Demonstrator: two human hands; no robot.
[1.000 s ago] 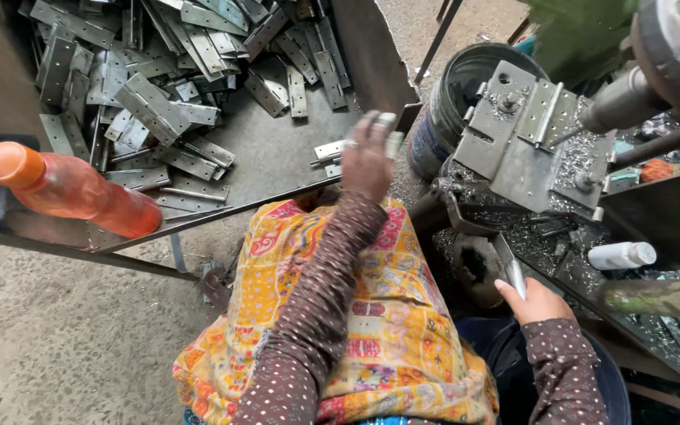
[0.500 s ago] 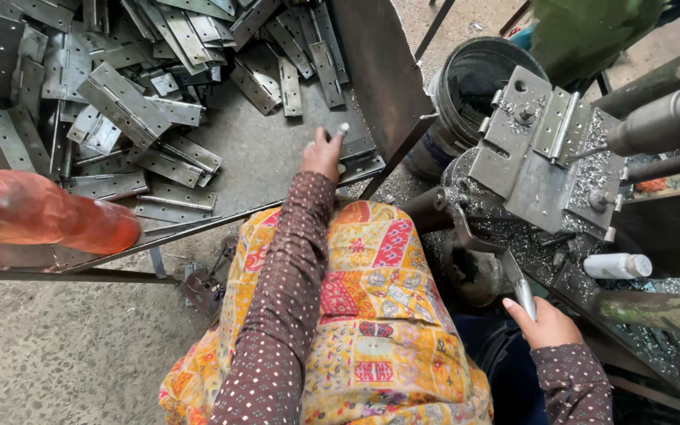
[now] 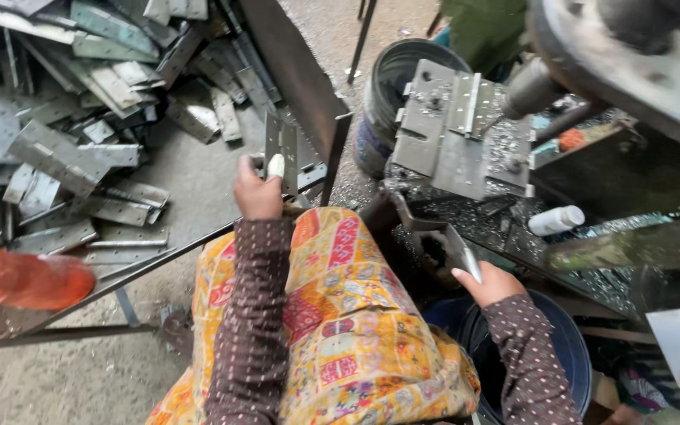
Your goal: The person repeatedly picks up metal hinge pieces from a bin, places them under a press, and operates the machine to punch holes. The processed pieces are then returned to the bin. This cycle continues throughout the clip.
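My left hand grips a flat grey metal hinge plate and holds it upright just above the low metal tray. The tray's far and left parts are heaped with several similar hinge plates. My right hand is closed on a thin metal lever at the front of a drilling machine. A hinge plate fixture lies on the machine's table, covered in metal shavings. My lap is draped in a bright patterned cloth.
An orange plastic bottle stands at the tray's near left corner. A dark bucket sits between tray and machine, another dark bin by my right knee. A small white bottle lies on the machine bed.
My left hand has lifted a hinge plate off the tray floor and raised it upright. My right hand stays on the lever. The view has shifted closer.
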